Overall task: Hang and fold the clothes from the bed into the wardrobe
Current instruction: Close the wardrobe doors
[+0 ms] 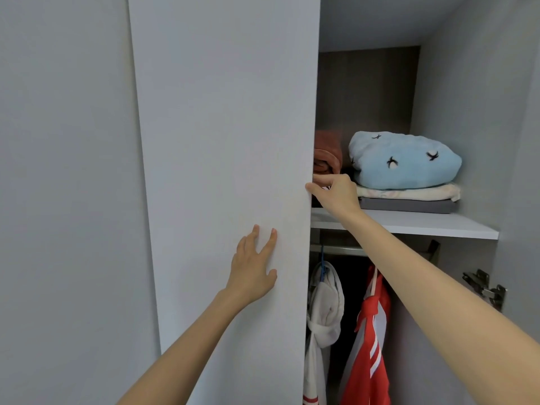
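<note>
The step in hand is working the wardrobe door (pixel 225 141), the tall pale panel that fills the middle of the frame. Whether it is being swung open or shut cannot be told from this one view. The left hand (pixel 254 267) lies flat on the door's front face in the lower centre, fingers straight and spread, holding nothing. The right hand (pixel 333 191) reaches in from the lower right and grips the door's free edge at shelf height, thumb on the front and fingers curled behind it. The clothes are all past that edge, inside the wardrobe on the right of the frame. On the shelf (pixel 409 225) a blue folded piece (pixel 403 162) tops a cream one (pixel 409 192) and a grey one (pixel 409 205), just right of the right hand, with a rust-coloured bundle (pixel 327 153) half hidden behind the door. Below the shelf, on the rail (pixel 339 249), hang a white garment (pixel 324 302) and a red striped garment (pixel 374 331), under the right forearm. Neither hand touches any cloth, and the bed is out of view. If more clothes wait there, the next move calls for swinging the door wide, letting go and turning back. If not, it needs a steady push home, with the right fingers drawn clear of the closing edge.
</note>
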Demonstrator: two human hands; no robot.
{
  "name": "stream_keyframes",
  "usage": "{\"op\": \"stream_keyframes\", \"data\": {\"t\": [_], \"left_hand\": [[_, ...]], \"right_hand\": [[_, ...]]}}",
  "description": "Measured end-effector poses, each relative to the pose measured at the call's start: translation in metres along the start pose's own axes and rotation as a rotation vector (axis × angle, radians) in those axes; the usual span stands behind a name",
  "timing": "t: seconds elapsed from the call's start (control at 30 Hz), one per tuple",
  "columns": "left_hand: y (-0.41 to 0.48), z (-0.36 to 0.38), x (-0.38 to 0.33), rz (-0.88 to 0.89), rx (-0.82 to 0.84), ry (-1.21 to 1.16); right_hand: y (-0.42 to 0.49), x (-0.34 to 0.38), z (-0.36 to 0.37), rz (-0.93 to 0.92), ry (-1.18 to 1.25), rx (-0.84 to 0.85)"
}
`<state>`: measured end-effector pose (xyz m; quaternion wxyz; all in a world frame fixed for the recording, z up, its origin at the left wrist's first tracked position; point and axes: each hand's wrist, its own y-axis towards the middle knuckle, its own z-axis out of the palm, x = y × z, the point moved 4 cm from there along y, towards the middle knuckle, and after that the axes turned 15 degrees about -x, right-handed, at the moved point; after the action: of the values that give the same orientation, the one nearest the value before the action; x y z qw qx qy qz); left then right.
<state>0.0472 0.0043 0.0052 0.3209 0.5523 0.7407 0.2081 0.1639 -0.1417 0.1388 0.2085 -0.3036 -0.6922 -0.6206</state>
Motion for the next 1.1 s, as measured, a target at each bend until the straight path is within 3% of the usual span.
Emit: {"op": "stream_keyframes", "data": {"t": [0.33,0.57,0.83,1.1], "left_hand": [[0.007,-0.009,-0.007,-0.061,0.082,-0.016],[-0.005,-0.040,-0.016,-0.083,-0.005,-0.134],[-0.051,-0.090,-0.066,0.019,-0.052,-0.341],[-0.116,-0.120,-0.144,0.121,0.024,-0.532]], "right_hand": [[0.003,0.005,0.004,0.058,-0.089,0.017],[-0.014,0.024,-0.019,0.049,-0.110,0.017],[-0.079,0.074,-0.097,-0.025,-0.138,-0.065],[-0.157,0.117,-0.199,-0.037,-0.251,-0.151]]}}
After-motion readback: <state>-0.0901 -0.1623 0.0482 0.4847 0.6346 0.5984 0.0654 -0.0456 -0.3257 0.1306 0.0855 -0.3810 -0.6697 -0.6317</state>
